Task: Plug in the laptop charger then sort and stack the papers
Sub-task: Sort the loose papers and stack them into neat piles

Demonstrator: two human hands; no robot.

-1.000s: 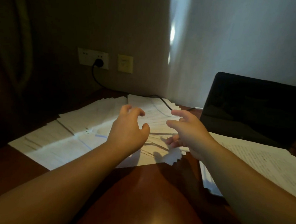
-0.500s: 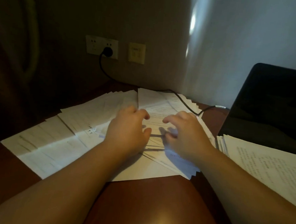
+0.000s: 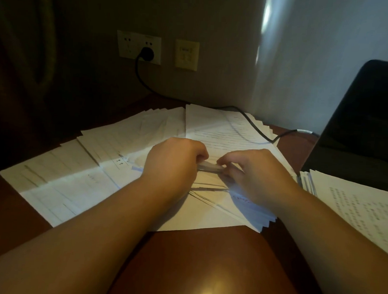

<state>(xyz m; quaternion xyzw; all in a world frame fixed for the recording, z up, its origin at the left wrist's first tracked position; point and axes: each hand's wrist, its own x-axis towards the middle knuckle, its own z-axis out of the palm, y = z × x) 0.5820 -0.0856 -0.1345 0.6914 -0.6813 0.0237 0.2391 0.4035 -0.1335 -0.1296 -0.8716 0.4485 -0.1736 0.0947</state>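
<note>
While both hands meet over the middle of the spread, the left hand (image 3: pixel 174 161) and the right hand (image 3: pixel 252 172) each curl their fingers round a thin lifted edge of white paper (image 3: pixel 210 166), pinching it between them just above the sheets. Under them lie the fanned white printed papers (image 3: pixel 85 181), splayed loosely across the glossy reddish-brown wooden desk (image 3: pixel 204 271), with a second white printed stack (image 3: pixel 365 212) near the right forearm. Farther back, the black charger cable (image 3: pixel 257 127) crosses the far sheets from the round black plug (image 3: pixel 147 53), seated in the white wall socket (image 3: pixel 138 46), toward the black open laptop (image 3: pixel 358 133); plugging in looks done. The risk, I judge, is grabbing several sheets unevenly, so the fan slides off the slick desk, or dragging far sheets snags the cable.
</note>
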